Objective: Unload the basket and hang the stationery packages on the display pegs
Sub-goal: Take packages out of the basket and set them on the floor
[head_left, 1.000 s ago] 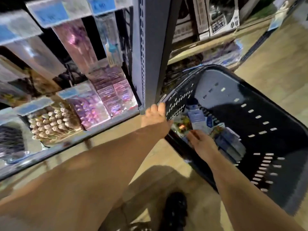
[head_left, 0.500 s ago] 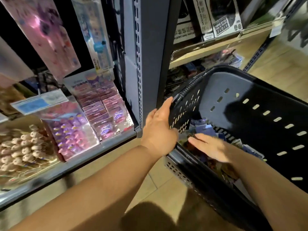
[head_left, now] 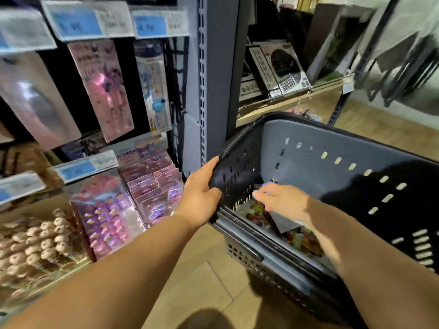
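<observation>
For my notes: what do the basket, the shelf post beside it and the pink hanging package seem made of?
Basket: moulded plastic, dark grey, matte; the punched slots and rounded rim suggest it. Shelf post: probably painted metal, grey, with columns of small slots. Pink package: printed card under clear glossy film, judging by the glare, though blur leaves that open.

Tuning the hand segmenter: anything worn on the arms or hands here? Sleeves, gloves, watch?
Nothing visible. Left arm and right arm are bare to the frame edge, no sleeves. Left hand and right hand: no gloves, watch, strap or rings. The right fingers are motion-blurred, so a thin ring there can't be ruled out.
</observation>
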Motion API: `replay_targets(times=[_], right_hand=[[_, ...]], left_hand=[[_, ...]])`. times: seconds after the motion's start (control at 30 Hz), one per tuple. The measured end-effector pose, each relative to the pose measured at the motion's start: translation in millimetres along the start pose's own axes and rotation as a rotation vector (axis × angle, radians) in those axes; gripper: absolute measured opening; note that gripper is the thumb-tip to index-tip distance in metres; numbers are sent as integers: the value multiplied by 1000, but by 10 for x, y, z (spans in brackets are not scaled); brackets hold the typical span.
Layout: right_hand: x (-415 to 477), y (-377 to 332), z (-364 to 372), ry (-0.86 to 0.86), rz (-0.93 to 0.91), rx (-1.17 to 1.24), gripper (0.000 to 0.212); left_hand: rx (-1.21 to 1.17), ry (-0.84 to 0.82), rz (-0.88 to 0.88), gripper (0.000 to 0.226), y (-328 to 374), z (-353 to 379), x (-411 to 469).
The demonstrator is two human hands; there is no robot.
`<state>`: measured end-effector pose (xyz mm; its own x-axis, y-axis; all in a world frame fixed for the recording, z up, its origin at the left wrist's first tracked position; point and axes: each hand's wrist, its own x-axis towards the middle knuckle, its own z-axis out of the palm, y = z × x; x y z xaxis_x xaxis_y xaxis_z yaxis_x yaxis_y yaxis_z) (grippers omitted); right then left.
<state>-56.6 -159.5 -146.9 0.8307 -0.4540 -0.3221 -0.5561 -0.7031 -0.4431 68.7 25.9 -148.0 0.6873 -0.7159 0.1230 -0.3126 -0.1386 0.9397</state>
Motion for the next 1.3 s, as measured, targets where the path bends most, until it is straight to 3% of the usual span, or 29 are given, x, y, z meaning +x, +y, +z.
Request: replay_targets(times=[0.23,0.4,0.5,0.63,0.73,0.87,0.93,1.03,1.2,1.3], right_hand=[[-391,152,272,-33,30,81,21],[-555,439,560,31,118,330,22],[-676,567,717,56,132,339,30],[-946,716,681,16,129,182,29],[-1089,944,602,17,153,6,49],[-1270,1171,461,29,330,-61,29],[-1307,1299,426,29,338,-140,30],[-1275,1574,433,103,367,-115,12],[-1156,1929,492,240,387,-121,53],[-1087,2022,498,314,415,-244,59]], left_hand=[[98,3,80,69,-100,87,-375],[196,-18,193,65,-30,220,-661],[199,-17,227,63,-15,337,-814],[204,-19,268,65,-92,345,-1013],[200,-3,306,65,-138,301,-1128],[185,25,327,64,-211,298,-1205],[176,44,334,62,-245,294,-1220],[166,88,351,55,-280,281,-1236],[167,146,312,60,-372,209,-1337],[206,169,302,61,-423,132,-1305]])
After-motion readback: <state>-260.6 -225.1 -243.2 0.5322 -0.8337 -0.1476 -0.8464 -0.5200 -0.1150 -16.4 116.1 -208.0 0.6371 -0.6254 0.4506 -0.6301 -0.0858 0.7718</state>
